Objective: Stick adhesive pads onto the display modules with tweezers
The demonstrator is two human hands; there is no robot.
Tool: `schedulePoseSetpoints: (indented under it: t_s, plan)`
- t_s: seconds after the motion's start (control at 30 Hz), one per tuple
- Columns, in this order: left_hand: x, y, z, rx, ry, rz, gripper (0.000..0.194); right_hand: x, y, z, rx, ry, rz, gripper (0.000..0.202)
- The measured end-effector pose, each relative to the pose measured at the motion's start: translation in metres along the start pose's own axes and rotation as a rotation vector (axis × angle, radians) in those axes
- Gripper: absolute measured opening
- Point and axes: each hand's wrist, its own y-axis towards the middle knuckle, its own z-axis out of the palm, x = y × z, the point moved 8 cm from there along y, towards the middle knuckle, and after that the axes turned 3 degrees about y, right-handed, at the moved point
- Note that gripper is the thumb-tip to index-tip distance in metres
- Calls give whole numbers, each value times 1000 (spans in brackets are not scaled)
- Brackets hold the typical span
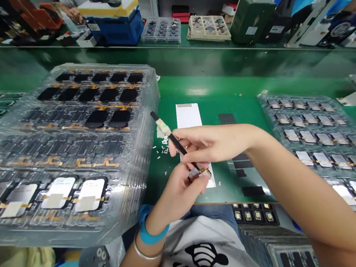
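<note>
My left hand point(180, 190), with a blue wristband and a bangle, pinches a small screen module point(194, 173) with an orange flex edge; fingers hide much of it. My right hand point(199, 144) grips a slim black tool point(176, 143) wrapped with pale tape near its upper end. The tool slants down, its lower tip at the module, partly hidden by fingers. Beneath both hands lies a white card point(188, 117) on the green bench. Small white scraps point(164, 146) are scattered left of my right hand.
At left stands a tall stack of clear trays point(128, 157) with black screens. Another clear tray point(315, 133) of modules lies right. Dark strips point(227, 119) lie near the card. A blue box point(114, 26) and green bin point(251, 21) stand behind; other people sit across.
</note>
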Motion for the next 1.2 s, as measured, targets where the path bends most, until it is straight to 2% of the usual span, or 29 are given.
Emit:
schedulePoseSetpoints:
  t_s: [0.53,1.2]
  plan:
    - [0,4,6,49,-6,28,11,-7,0,-1,7,87,-2,17]
    - [4,3,6,64,48,1,11,-8,-1,-2,0,118,-63,15]
